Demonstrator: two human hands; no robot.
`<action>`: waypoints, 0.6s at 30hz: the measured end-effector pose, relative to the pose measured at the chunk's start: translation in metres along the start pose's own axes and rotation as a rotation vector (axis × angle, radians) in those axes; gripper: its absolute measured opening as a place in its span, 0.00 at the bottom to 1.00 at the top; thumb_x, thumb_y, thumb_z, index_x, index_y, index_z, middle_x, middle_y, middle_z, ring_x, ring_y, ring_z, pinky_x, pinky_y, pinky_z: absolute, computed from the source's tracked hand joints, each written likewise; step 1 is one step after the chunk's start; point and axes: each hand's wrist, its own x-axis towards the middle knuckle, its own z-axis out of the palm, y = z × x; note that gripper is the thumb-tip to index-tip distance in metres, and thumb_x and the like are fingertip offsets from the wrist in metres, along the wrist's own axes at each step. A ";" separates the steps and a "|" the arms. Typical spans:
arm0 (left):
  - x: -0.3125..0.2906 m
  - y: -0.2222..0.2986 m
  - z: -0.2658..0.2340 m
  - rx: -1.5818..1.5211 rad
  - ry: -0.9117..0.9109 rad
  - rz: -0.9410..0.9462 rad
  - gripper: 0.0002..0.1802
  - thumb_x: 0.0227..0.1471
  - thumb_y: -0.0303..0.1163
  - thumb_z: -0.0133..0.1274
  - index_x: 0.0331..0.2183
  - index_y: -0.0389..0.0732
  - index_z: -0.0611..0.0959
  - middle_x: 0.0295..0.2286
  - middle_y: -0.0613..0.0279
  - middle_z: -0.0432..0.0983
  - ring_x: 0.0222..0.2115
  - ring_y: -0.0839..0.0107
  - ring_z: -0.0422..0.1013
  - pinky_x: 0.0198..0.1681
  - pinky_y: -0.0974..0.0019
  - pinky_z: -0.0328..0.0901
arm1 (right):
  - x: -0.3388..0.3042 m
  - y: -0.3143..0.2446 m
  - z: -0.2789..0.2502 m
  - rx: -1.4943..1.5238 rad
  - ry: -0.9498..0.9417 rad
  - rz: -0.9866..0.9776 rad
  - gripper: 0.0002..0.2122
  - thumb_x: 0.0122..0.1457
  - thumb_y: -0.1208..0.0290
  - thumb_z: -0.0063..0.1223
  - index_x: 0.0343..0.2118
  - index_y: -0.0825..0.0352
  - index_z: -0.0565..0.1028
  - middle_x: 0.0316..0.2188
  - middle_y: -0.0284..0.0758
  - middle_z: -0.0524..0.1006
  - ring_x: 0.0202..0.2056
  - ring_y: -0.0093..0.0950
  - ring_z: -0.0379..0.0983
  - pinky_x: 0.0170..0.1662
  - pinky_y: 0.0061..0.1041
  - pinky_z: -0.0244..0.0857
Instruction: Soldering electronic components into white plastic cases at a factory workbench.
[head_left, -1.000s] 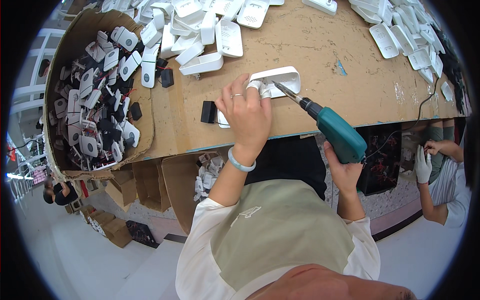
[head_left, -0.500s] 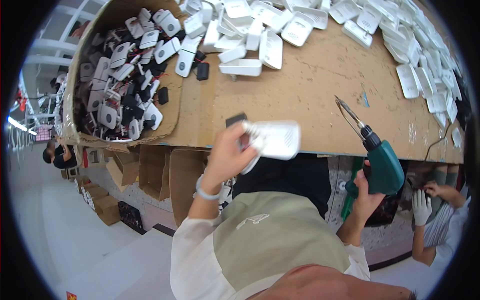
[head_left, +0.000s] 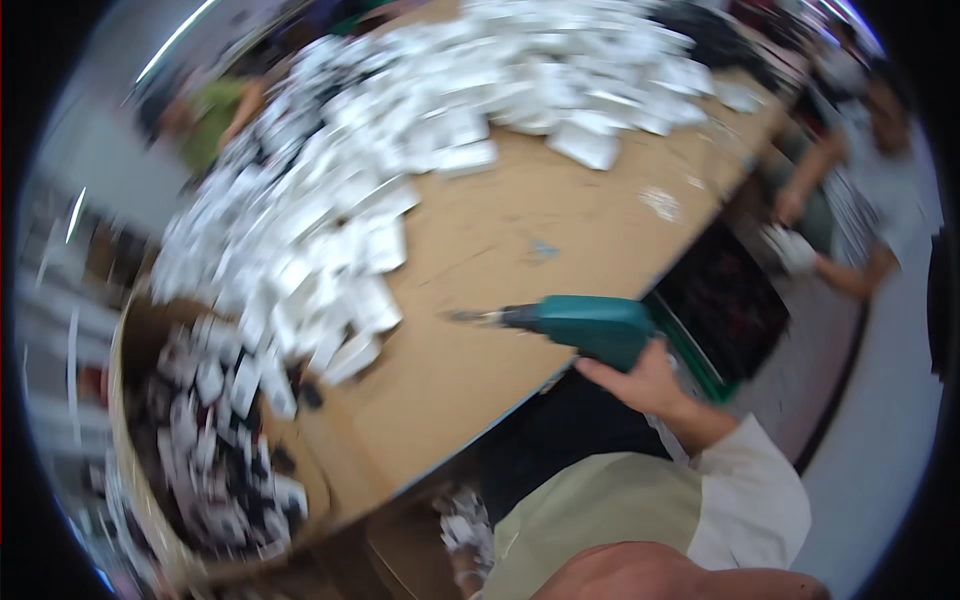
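Observation:
My right hand [head_left: 645, 385] is wrapped round the handle of a green soldering gun [head_left: 595, 325] with a black nose. Its blurred metal tip points left over the cardboard-covered table [head_left: 480, 370]. Low in the view, below the table edge, part of what seems to be my left hand [head_left: 466, 570] shows beside a heap of small white parts [head_left: 465, 520]. Blur and the frame's lower part hide its fingers, so I cannot make out what it holds.
White plastic housings [head_left: 350, 215] lie in a big pile across the far and left table. A cardboard box [head_left: 125, 400] at left holds white and black wired parts. A black crate [head_left: 720, 300] stands beyond the table's right edge. Other people sit at right [head_left: 880, 190] and far left [head_left: 210, 120].
The view has swung round to the right. My left hand has dropped from above the table edge to below it, and the white housing it held is out of sight. My right hand keeps the soldering gun.

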 end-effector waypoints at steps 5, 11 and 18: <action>0.061 -0.080 -0.142 0.009 -0.093 0.400 0.11 0.55 0.34 0.57 0.38 0.40 0.84 0.30 0.53 0.80 0.33 0.57 0.78 0.37 0.56 0.71 | 0.000 0.002 -0.005 -0.348 0.041 -0.003 0.11 0.53 0.71 0.65 0.38 0.70 0.80 0.33 0.37 0.83 0.37 0.21 0.78 0.45 0.25 0.70; 0.031 0.079 -0.358 -0.301 -0.208 0.548 0.12 0.56 0.32 0.57 0.41 0.37 0.82 0.35 0.54 0.81 0.35 0.64 0.77 0.41 0.60 0.72 | 0.008 0.025 -0.024 0.151 0.481 0.087 0.13 0.55 0.73 0.63 0.43 0.69 0.79 0.36 0.32 0.82 0.33 0.21 0.76 0.40 0.24 0.70; -0.067 0.297 -0.636 -0.256 0.311 0.851 0.23 0.52 0.26 0.59 0.51 0.36 0.76 0.40 0.47 0.78 0.41 0.47 0.75 0.46 0.54 0.69 | 0.025 0.018 -0.100 0.591 1.100 -0.147 0.15 0.57 0.79 0.56 0.48 0.70 0.74 0.22 0.28 0.70 0.24 0.19 0.66 0.31 0.20 0.63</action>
